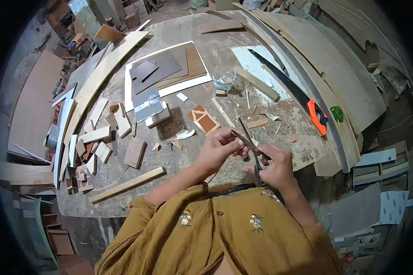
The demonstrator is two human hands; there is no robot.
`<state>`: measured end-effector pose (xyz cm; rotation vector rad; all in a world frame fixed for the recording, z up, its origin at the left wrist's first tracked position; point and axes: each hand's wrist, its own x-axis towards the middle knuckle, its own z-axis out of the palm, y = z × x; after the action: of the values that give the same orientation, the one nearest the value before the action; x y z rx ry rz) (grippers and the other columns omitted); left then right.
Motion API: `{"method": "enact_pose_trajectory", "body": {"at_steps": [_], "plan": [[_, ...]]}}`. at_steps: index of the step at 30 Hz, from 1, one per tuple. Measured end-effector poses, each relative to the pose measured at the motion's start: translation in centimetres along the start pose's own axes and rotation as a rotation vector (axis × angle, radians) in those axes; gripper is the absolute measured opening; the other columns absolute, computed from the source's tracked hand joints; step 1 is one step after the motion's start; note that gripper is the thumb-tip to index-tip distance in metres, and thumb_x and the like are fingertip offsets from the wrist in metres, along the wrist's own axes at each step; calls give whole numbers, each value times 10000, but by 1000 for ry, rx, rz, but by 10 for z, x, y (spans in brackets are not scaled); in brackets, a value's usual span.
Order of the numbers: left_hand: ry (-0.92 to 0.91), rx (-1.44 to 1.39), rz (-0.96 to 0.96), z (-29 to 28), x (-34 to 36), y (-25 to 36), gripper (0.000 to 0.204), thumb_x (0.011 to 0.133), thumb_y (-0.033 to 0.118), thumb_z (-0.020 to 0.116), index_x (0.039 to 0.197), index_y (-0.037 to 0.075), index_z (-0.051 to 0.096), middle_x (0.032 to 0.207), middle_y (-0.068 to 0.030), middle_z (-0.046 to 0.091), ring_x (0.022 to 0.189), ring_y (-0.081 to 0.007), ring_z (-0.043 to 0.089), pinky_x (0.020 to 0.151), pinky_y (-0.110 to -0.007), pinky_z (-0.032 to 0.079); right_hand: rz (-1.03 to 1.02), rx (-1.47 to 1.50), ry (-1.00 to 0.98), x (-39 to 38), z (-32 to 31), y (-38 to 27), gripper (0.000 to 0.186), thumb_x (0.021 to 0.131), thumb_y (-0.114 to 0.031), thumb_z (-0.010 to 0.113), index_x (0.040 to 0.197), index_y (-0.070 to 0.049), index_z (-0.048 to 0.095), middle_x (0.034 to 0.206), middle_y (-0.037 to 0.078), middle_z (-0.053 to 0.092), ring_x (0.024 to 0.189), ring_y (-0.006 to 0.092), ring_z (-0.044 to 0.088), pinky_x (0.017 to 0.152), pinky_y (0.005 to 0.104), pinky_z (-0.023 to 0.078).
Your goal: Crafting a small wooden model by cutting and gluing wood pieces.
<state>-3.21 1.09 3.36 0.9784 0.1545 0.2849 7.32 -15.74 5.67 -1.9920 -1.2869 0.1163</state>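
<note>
In front of my chest, my right hand is closed round the dark handles of a pair of scissors. Their blades are spread and point up and away from me. My left hand pinches close beside the blades; what its fingers hold is too small and hidden to make out. Just beyond the hands lies a small brown wooden piece with pale strips forming a house-like outline. Paper scraps and wood slivers surround it, including a curled pale scrap.
Wood offcuts crowd the worktable's left side. A wooden bar lies near its front edge. Flat sheets are stacked at the back, beside a clear bowl. Rightward lie an orange-handled saw and a green tape measure.
</note>
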Motion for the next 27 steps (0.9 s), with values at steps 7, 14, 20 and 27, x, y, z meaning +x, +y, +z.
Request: {"method": "enact_pose_trajectory", "body": {"at_steps": [7,14,20,27], "plan": [[-93,95,69,-5,5,-8,125,881,9,592,993,-44,608,835,-83,658,746,-146,633,689,-288,532,-13,-99,51,-2,-3,2,566,499,-347,891,943,-80,663,748,75,599,727,276,581,652,372,460],[-103,179,65,0,5,-7,145,846,-36,594,988,-57,615,835,-100,675,753,-145,651,685,-277,541,-36,-108,27,-3,-9,0,659,461,-437,887,961,-69,667,785,82,594,790,285,567,706,388,461],[-114,86,-14,4,4,-10,120,880,17,592,980,-41,624,846,-71,656,767,-126,622,684,-264,516,-26,-53,77,-13,-1,7,543,489,-400,887,831,-65,631,705,70,582,663,276,555,600,383,443],[-95,105,-33,1,6,-14,131,902,97,633,950,-22,611,813,-60,650,744,-127,627,677,-270,523,-26,-30,107,-25,7,8,345,616,-263,851,738,-42,617,606,110,563,541,306,559,505,372,429]]}}
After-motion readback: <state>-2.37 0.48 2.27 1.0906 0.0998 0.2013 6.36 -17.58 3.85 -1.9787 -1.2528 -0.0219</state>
